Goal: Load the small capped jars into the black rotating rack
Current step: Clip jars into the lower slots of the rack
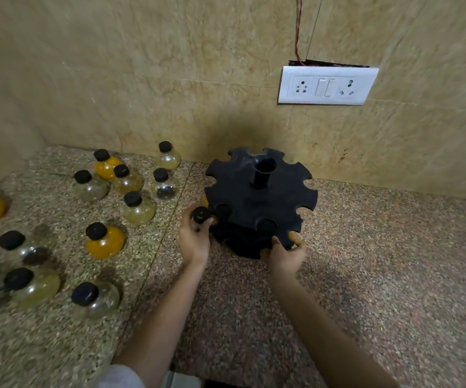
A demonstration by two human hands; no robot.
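A black rotating rack (260, 203) stands on a speckled granite counter (366, 261), close to the beige marbled wall (170, 65); its round top plate has open notches cut all around the rim and a short hollow tube rises from the middle. The left hand (194, 239) is closed around a small capped jar (200, 217), only the black cap and a little of the clear neck showing above the fingers, and it holds this jar right at a notch on the rack's left edge; whether the neck has entered the notch cannot be told. The right hand (283, 254) grips the near rim of the rack, thumb and fingers pinched over the edge of the top plate. To the left of the rack, loose on the counter, stand the other jars: round clear bulbs with black caps, some with bright yellow filling, such as one just left of the left hand (104, 242), some pale or nearly empty, such as one nearer the wall (138, 208). On the wall above and right of the rack sits a white switch plate (327, 85) with two sockets and two rocker switches, a thin wire running up from its top. No label, brand or writing can be read on any jar, the rack or the plate.
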